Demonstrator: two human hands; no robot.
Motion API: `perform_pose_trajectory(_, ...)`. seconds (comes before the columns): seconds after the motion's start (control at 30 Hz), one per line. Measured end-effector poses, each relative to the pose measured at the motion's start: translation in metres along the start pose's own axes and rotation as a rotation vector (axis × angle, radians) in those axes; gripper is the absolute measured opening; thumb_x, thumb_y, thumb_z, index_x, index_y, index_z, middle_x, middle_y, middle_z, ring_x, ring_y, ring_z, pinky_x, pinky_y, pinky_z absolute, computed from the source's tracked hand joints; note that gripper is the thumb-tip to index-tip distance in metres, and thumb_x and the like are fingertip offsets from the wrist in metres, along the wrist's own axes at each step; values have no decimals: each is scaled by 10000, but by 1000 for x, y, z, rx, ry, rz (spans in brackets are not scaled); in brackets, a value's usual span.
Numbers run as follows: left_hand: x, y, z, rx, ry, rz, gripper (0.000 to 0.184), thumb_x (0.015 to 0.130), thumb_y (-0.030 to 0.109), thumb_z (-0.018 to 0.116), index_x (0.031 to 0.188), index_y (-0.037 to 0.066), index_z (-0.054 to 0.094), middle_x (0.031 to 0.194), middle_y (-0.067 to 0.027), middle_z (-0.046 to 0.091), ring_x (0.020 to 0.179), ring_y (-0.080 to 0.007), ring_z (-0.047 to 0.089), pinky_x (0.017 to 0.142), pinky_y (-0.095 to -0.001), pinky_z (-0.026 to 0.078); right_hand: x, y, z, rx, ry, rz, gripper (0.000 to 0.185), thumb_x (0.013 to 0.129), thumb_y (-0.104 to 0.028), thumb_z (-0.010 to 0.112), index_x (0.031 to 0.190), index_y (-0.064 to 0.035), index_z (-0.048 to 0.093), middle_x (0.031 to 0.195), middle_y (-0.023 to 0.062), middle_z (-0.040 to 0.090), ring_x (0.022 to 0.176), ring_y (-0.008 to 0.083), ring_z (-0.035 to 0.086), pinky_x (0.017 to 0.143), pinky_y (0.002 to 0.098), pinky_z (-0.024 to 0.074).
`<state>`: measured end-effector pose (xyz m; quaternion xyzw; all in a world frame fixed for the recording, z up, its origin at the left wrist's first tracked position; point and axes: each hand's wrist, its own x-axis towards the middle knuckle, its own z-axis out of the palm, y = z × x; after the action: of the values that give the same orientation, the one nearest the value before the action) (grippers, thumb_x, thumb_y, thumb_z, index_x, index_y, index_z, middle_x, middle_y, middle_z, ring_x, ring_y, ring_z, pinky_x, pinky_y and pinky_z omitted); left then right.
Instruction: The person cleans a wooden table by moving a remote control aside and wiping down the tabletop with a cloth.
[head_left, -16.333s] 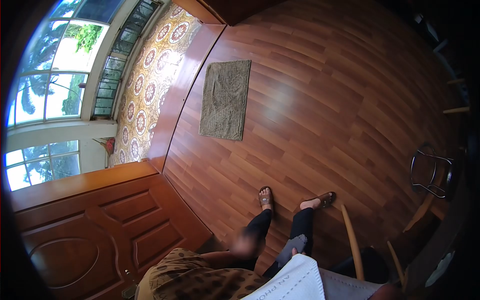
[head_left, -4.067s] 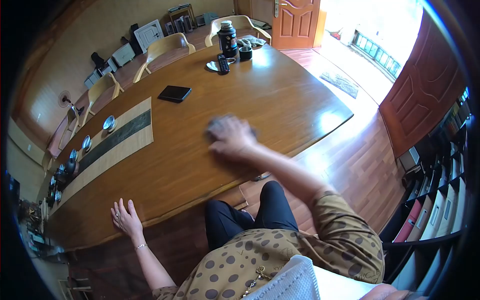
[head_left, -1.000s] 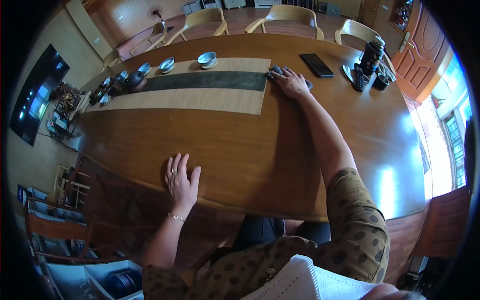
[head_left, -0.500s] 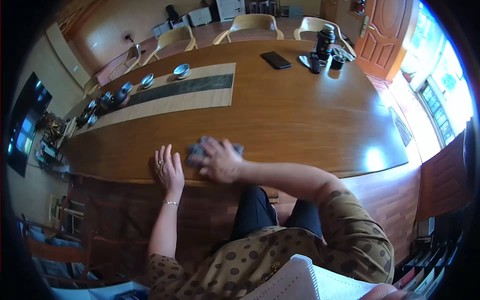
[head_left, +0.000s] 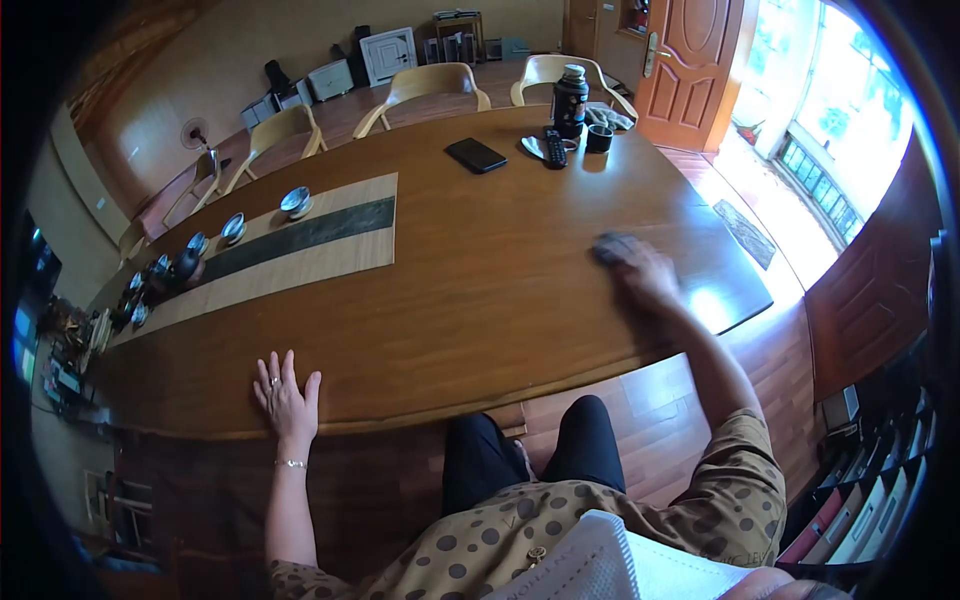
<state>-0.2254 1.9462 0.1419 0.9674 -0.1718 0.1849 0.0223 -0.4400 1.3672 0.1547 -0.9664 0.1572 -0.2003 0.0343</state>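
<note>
My left hand [head_left: 289, 404] lies flat near the front edge of the wooden table [head_left: 470, 310], fingers spread, with nothing in it. It wears a ring, and a bracelet circles the wrist. On the right part of the tabletop, my right hand [head_left: 650, 282] presses down on a dark grey cloth [head_left: 611, 246]. That hand is somewhat blurred, and it covers part of the cloth.
Beyond my right hand stand a black thermos [head_left: 570, 103], a dark cup [head_left: 599, 138], a remote control [head_left: 555, 150] and a phone [head_left: 476, 155]. At left, a table runner [head_left: 345, 238] bears several tea bowls and a dark teapot [head_left: 187, 263]. Chairs [head_left: 425, 85] line the far side.
My right hand has swept the cloth across the table from near my left hand to the right. The view has shifted, and my left hand still rests by the front edge.
</note>
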Motion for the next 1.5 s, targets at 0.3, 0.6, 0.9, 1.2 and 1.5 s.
perform_pose_trajectory(0.3, 1, 8, -11, 9, -25, -20, 645, 922, 473, 569, 1431, 111, 406, 1484, -172, 391, 1419, -357, 271, 1131, -527, 223, 89, 99, 20, -158, -34, 763, 425, 939, -320, 408, 1355, -344, 492, 1430, 66, 472, 1333, 281, 425, 1045, 507, 369)
perform_pose_trajectory(0.6, 3, -10, 4, -125, 94, -43, 544, 961, 405, 523, 1394, 81, 457, 1438, -179, 450, 1379, -400, 325, 1112, -489, 270, 176, -282, 116, 237, -184, -31, 291, 881, -325, 473, 1052, -205, 676, 1228, 48, 566, 1238, 284, 455, 956, 537, 337)
perform_pose_trajectory(0.9, -1, -20, 14, -106, 186, -67, 473, 1001, 389, 453, 1335, 61, 520, 1375, -172, 519, 1334, -409, 387, 1097, -473, 308, 136, -159, 76, 218, -138, 72, 273, 741, -435, 621, 998, -345, 649, 1103, -8, 604, 1105, 158, 575, 866, 320, 463)
perform_pose_trajectory(1.2, 1, -9, 5, -44, 131, -108, 497, 1004, 429, 428, 1320, 61, 535, 1368, -164, 527, 1331, -389, 398, 1094, -467, 315, -57, 206, -26, -253, 17, 924, 478, 975, -407, 344, 1440, -329, 421, 1544, 71, 333, 1445, 270, 262, 1125, 507, 256)
perform_pose_trajectory(1.5, -1, -5, 6, 10, 124, -103, 516, 1000, 459, 428, 1336, 78, 522, 1385, -155, 514, 1334, -383, 394, 1084, -469, 328, -92, 61, -28, -155, 90, 488, 437, 916, -291, 437, 1345, -247, 506, 1467, 92, 432, 1365, 287, 378, 1073, 501, 290)
